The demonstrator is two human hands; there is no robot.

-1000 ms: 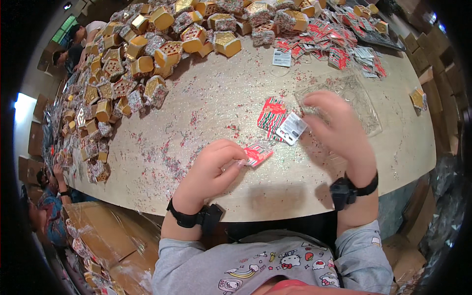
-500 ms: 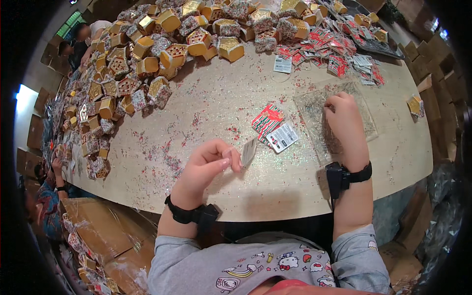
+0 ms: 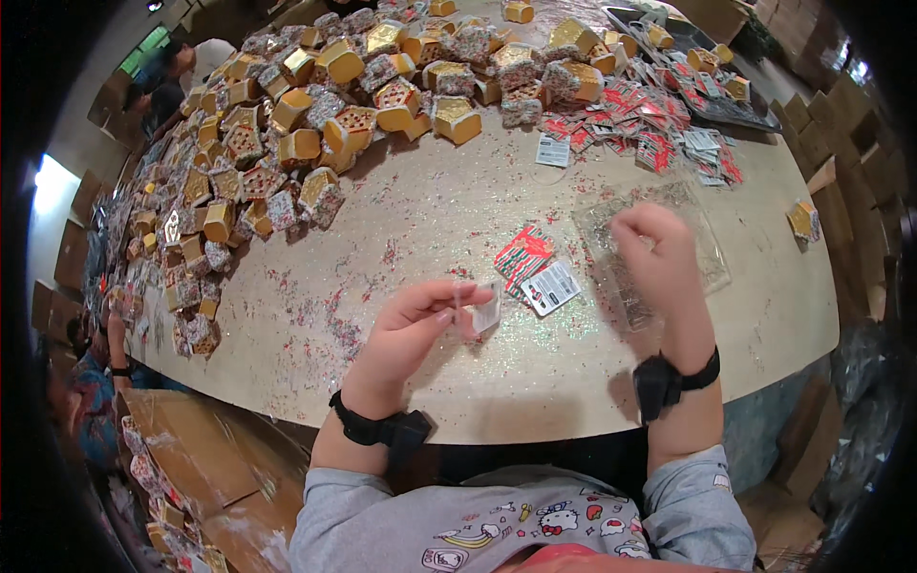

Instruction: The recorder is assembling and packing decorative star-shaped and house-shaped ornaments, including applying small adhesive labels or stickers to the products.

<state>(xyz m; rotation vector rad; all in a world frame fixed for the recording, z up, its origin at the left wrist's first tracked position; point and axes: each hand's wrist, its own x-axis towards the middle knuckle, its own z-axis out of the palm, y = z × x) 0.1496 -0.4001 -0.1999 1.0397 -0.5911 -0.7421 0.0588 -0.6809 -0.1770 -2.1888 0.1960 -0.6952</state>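
Note:
My left hand (image 3: 403, 332) pinches a small white tag card (image 3: 486, 316) between thumb and fingers, above the near middle of the table. My right hand (image 3: 659, 253) is raised over a flat clear plastic bag or tray (image 3: 709, 260) of thin, dark, wiry pieces. Its fingers are drawn together and slightly blurred. Whether they hold something small, I cannot make out. Between the hands lie a few cards: a red, green and white striped card (image 3: 522, 252) and, overlapping it, a white printed card (image 3: 551, 288).
House-shaped, sprinkle-covered ornaments (image 3: 349, 129) with gold sides are heaped at the far left. A pile of red and white cards (image 3: 638, 124) lies beside a black tray (image 3: 759, 116) at the far right. One ornament (image 3: 803, 221) sits near the right edge. Other people are at the left.
My right hand has lifted away from the wiry pieces, moving slightly nearer to me. My left hand has shifted slightly right, and its tag card has turned more face-on.

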